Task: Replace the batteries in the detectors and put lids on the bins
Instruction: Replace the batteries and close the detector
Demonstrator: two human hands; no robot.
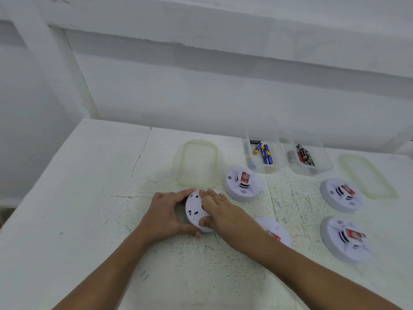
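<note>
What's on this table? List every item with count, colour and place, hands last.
detectors: five, white; held detector at centre, second detector beside the left lid, third detector partly under the right forearm, two more at right.
bins: two, clear, back right; left bin, right bin.
batteries: several; blue-yellow ones in left bin, black-red ones in right bin.
lids: two, clear with greenish rims, both off the bins; left lid, right lid far right.
table: one, white.
left hand: grips held detector's left edge.
right hand: grips it from above.
</note>
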